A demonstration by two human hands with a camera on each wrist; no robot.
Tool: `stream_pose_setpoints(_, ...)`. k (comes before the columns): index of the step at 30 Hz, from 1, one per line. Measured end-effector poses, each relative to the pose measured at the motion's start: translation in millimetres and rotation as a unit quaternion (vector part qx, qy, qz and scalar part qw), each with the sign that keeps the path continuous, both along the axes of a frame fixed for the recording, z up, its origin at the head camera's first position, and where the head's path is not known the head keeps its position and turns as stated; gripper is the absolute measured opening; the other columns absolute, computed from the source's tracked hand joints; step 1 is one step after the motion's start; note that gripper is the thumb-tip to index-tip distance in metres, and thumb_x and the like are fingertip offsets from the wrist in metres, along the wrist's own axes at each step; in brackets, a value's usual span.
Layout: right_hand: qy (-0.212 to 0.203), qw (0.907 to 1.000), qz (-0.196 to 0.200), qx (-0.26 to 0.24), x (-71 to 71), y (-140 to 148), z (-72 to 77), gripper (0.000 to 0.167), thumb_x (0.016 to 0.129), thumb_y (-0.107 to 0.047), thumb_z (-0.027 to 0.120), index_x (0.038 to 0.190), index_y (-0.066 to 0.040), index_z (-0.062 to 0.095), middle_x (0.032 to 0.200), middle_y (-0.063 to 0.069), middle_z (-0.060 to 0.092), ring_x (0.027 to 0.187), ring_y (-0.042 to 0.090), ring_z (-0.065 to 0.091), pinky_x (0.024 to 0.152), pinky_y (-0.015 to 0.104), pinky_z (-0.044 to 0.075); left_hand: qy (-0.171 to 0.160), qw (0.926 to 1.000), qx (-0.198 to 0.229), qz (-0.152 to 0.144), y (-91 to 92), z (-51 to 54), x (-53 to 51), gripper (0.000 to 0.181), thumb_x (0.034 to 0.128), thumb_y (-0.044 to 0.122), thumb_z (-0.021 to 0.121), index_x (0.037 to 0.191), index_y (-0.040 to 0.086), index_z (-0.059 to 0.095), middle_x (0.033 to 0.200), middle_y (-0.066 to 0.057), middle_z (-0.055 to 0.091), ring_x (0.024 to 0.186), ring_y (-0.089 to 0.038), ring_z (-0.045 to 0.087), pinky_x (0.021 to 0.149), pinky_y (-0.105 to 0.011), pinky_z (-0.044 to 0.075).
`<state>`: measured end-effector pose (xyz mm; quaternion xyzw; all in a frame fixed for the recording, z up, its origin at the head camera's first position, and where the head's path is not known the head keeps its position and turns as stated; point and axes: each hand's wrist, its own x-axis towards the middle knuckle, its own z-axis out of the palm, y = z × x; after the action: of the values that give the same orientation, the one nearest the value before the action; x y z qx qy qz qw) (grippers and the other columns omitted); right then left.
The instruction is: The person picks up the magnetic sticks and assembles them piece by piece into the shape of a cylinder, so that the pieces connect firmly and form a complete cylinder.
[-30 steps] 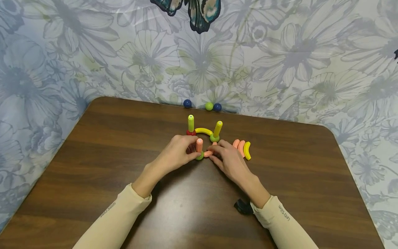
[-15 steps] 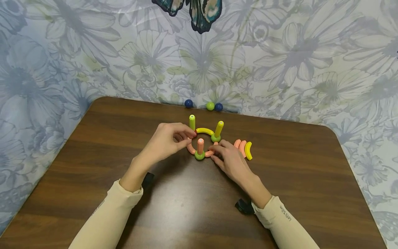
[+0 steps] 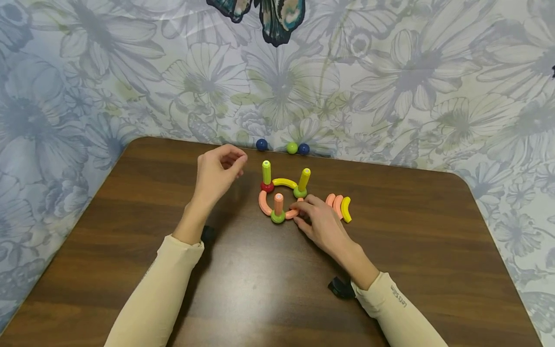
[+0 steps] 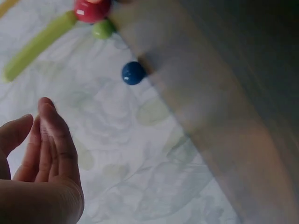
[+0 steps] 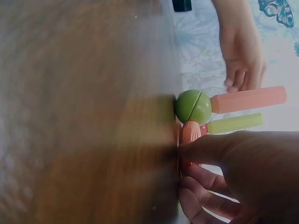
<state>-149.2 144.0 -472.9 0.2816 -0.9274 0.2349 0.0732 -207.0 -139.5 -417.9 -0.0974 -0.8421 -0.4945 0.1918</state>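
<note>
Left hand (image 3: 218, 173) has moved away from the toy ring (image 3: 263, 204), its fingers loosely bent, holding nothing. Right hand (image 3: 323, 225) pinches the ring's right pink curve (image 3: 291, 214) between thumb and fingers, its end touching the front green ball (image 3: 278, 217).

Pretty sure this is a room in someone's home, but the view's tight, so a playroom or classroom corner could pass too. There's a big brown wood-look table (image 3: 130, 217) with rounded corners filling the lower frame, flowery grey-and-green wall covering (image 3: 390, 82) right behind it, a butterfly decoration (image 3: 282, 21) at top centre, and colourful toy pieces (image 3: 284, 182) sitting mid-frame.
</note>
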Motion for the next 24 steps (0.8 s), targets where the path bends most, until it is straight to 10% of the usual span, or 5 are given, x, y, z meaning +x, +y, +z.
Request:
stream_pose_setpoints(14,-0.04,0.9964,0.014,-0.073,-4.1,2.0,-1.5,0.025,0.091,-0.012,0.084,0.115,-0.01,0.078,0.098,0.003,0.066,0.081,0.015,0.061,0.073,0.027,0.054,-0.058,0.9955,-0.071,0.025,11.4,-19.2,-72.0,0.014,0.0978,0.02,0.077,0.101,0.006,0.079,0.093,-0.014,0.078,0.087,-0.029,0.071,0.084,-0.043,0.054)
stream_pose_setpoints(24,-0.079,0.9904,0.007,-0.113,-7.9,4.5,-3.1,0.025,0.089,-0.01,0.085,0.114,-0.009,0.079,0.093,0.003,0.066,0.078,0.015,0.06,0.07,0.027,0.054,-0.091,0.9718,-0.211,-0.054,24.2,-22.9,-96.5,0.021,0.1031,0.01,0.067,0.121,0.002,0.075,0.122,-0.018,0.073,0.115,-0.037,0.061,0.1,-0.051,0.05)
